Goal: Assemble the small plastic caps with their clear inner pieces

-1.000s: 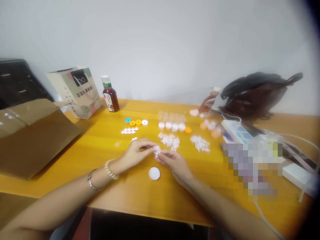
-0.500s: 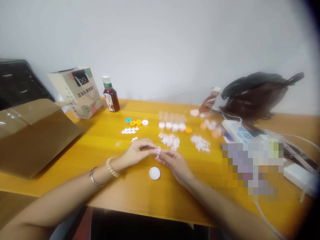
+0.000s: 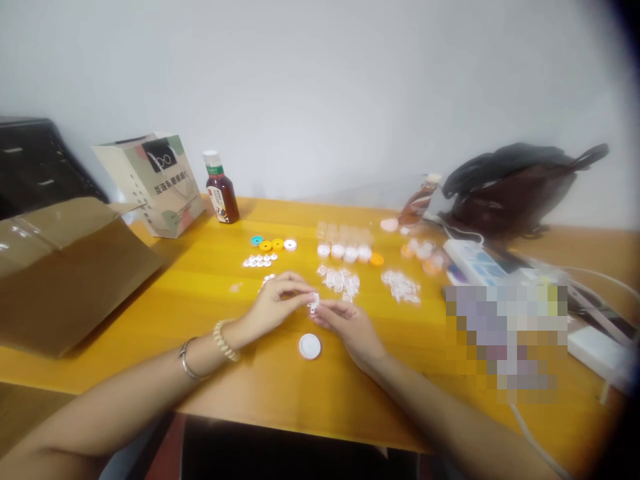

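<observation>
The left hand (image 3: 273, 303) and the right hand (image 3: 350, 327) met above the middle of the yellow wooden table (image 3: 280, 393). Both pinched the same small white piece (image 3: 313, 302) with narrow fingertip grips, the left from its left side and the right from below and to the right. The piece was held just above the tabletop; its exact shape was too blurred to tell. The left wrist wore a bead bracelet (image 3: 223, 340) and a metal bangle (image 3: 187, 360).

A round white cap (image 3: 309, 346) lay flat on the table just in front of the hands, touching neither. Just behind the hands sat 2 loose piles of small white pieces (image 3: 340, 280), the second pile (image 3: 400, 287) further right. Behind the first pile stood a row of clear vials (image 3: 344, 241) with an orange cap (image 3: 376, 259) at its right end. To the left lay a line of coloured rings (image 3: 271, 245), teal, yellow and white, and in front of them a cluster of tiny white discs (image 3: 259, 261).

At the back left stood a dark drink bottle (image 3: 221, 190) beside a printed paper bag (image 3: 153, 180), and an open cardboard box (image 3: 65, 267) filled the left edge. On the right sat a tilted bottle (image 3: 417, 203), a dark bag (image 3: 515, 183) against the wall and a white power strip (image 3: 473, 261).
</observation>
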### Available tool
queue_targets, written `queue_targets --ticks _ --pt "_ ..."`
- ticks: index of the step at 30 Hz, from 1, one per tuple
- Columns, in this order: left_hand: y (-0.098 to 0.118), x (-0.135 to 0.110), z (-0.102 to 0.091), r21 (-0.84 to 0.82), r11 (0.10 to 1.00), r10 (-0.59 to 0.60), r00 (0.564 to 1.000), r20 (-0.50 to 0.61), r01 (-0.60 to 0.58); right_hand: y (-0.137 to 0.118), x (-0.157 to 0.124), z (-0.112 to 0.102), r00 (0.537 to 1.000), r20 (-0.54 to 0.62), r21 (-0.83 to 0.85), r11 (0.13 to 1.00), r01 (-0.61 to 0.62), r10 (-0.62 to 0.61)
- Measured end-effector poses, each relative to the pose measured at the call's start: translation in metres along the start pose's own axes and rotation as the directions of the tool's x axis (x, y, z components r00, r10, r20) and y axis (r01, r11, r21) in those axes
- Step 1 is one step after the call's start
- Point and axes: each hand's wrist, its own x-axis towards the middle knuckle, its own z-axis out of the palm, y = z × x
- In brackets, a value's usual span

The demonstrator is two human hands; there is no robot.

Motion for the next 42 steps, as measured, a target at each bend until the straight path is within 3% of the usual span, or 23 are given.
queue_targets --ticks 18,27,32,38,42 --pt "0.002 -0.008 0.008 0.014 1.0 0.001 0.998 -0.056 0.0 0.0 -0.001 0.001 0.999 -0.025 -0.055 0.998 0.031 -0.033" --pt "0.009 -0.008 0.012 -0.167 0.969 -0.181 0.983 0.012 0.18 -0.001 -0.002 0.001 0.994 -0.017 -0.176 0.979 0.103 -0.107" --pt "0.007 -0.009 0.014 -0.18 0.964 -0.198 0.98 0.003 0.195 -0.002 -0.002 0.001 0.996 -0.013 -0.195 0.977 0.089 -0.093" --pt "0.007 -0.006 0.012 -0.191 0.956 -0.228 0.974 0.001 0.224 0.0 0.0 0.0 0.999 0.018 -0.103 0.994 0.04 -0.038" --pt "0.006 -0.004 0.007 -0.235 0.937 -0.258 0.965 0.042 0.26 -0.002 0.0 -0.003 0.987 0.149 0.049 0.997 -0.067 0.059"
